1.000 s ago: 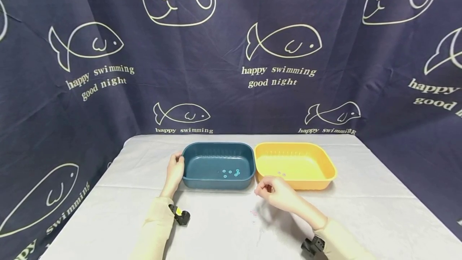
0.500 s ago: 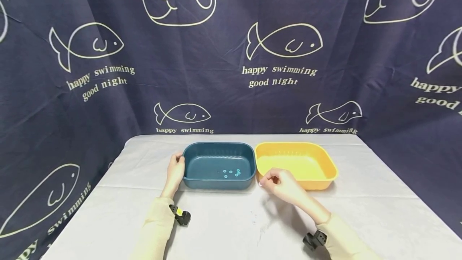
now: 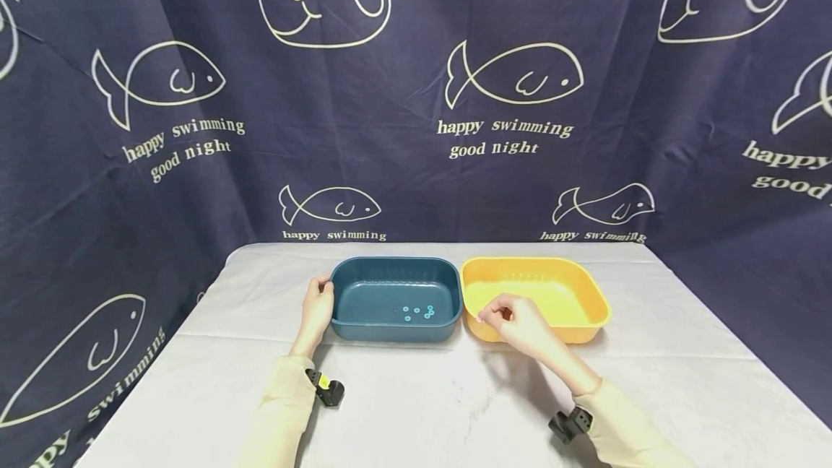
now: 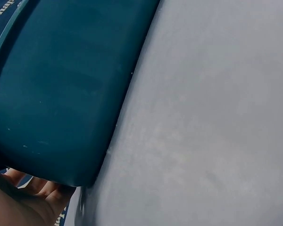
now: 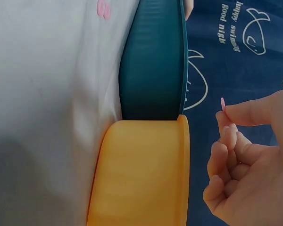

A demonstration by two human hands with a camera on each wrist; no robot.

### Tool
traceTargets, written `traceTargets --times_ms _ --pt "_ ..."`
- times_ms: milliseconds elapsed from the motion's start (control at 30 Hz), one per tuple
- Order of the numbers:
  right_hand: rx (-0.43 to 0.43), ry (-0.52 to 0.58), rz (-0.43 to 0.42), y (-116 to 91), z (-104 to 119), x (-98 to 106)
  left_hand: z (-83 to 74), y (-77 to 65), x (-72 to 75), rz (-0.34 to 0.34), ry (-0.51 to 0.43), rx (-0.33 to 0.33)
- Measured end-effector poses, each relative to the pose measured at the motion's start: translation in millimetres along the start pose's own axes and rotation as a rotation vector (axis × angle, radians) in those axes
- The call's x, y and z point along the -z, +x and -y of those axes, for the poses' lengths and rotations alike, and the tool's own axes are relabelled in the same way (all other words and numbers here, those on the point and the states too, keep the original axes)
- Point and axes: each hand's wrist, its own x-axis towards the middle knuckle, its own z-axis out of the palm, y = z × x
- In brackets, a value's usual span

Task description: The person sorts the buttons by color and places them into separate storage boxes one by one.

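Note:
At the left end of the dark teal bin (image 3: 396, 333), my left hand (image 3: 317, 315) holds the end wall and rim. Several small light-blue buttons (image 3: 417, 310) lie on the bin's floor. My right hand (image 3: 523, 323) is over the near left rim of the yellow bin (image 3: 581, 333), pinching a small pink button (image 5: 222, 103) between thumb and index finger. It covers part of the yellow bin's floor. The other fingers of that hand curl loosely in the right wrist view. Pink buttons (image 5: 103, 8) lie on the table, barely visible in the head view.
The two bins stand side by side on a white cloth-covered table (image 3: 390, 410). Behind and around it hangs a navy curtain (image 3: 416, 107) with fish prints. Each wrist wears a black camera (image 3: 328, 390).
My right hand has risen and moved right and away from me, carrying the pink button from in front of the bins to the yellow bin's rim. The left hand stays at the teal bin.

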Motion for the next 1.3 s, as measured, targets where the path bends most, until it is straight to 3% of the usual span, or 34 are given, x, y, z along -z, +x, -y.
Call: traceTargets --times_ms 633,1300 --pt "-0.076 -0.034 -0.076 9 -18 9 0.8 0.4 0.5 0.001 0.002 -0.006" --pt "-0.119 -0.076 -0.089 16 -38 20 0.5 0.8 0.4 0.009 0.007 0.001"
